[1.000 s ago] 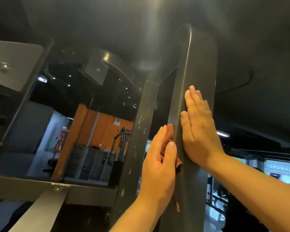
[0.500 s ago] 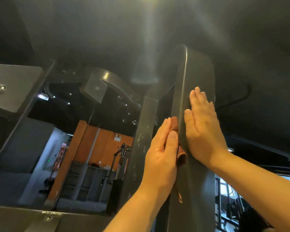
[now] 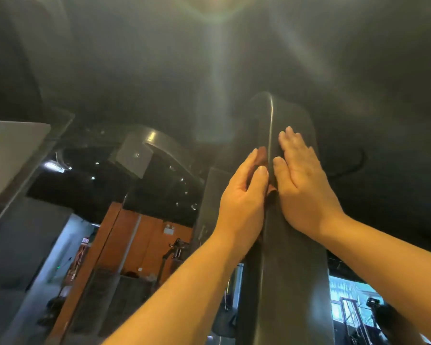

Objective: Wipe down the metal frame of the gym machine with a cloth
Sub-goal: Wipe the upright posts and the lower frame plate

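Under the gym's dark ceiling, I saw the left hand press a brown cloth, mostly hidden and perhaps folded, against the side of the metal frame, fingers straight; the right hand lay flat on its front.

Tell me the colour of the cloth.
The cloth is reddish brown, seen in the head view.

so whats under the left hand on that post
A brown cloth, pressed against the metal frame: bits show above and below the thumb of the left hand, which covers the rest.
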Motion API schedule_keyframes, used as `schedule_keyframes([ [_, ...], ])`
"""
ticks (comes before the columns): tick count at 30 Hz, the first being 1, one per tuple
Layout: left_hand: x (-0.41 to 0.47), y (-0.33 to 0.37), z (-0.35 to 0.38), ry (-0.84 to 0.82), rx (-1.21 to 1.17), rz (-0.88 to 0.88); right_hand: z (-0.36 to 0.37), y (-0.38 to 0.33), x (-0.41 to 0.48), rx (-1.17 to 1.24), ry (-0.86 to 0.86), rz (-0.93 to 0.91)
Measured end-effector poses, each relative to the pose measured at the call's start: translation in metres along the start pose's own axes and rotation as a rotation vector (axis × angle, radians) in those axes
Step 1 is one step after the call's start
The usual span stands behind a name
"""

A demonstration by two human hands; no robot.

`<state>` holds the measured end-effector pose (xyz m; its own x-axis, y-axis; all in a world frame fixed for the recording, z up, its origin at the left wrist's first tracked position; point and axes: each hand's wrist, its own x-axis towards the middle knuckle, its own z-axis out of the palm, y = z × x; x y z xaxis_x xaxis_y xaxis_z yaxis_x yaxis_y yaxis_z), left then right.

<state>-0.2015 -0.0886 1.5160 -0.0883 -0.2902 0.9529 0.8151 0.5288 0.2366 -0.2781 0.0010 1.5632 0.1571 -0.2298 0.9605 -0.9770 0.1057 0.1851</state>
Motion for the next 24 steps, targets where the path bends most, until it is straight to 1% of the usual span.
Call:
schedule_keyframes([
  [2,0.001,-0.001,-0.003,-0.017,0.028,0.013,-0.001,0.000,0.001,0.008,0.016,0.005],
  [7,0.054,0.024,0.008,0.012,0.137,0.032,0.000,0.004,0.003,0.048,0.035,0.001],
  [9,0.067,0.027,0.011,0.016,0.121,0.020,-0.001,0.005,0.002,0.049,0.016,0.004],
  [12,0.051,0.020,0.010,0.004,0.097,0.005,0.000,0.003,0.000,0.032,0.007,0.006],
  [15,0.036,0.011,0.006,-0.002,0.089,0.060,0.002,0.003,0.001,0.030,0.029,0.007],
  [20,0.079,0.034,0.014,0.009,0.138,0.015,0.001,0.007,-0.001,0.091,0.035,-0.015],
  [24,0.058,0.027,0.011,-0.003,0.094,0.020,0.000,0.007,0.000,0.101,0.048,-0.014],
])
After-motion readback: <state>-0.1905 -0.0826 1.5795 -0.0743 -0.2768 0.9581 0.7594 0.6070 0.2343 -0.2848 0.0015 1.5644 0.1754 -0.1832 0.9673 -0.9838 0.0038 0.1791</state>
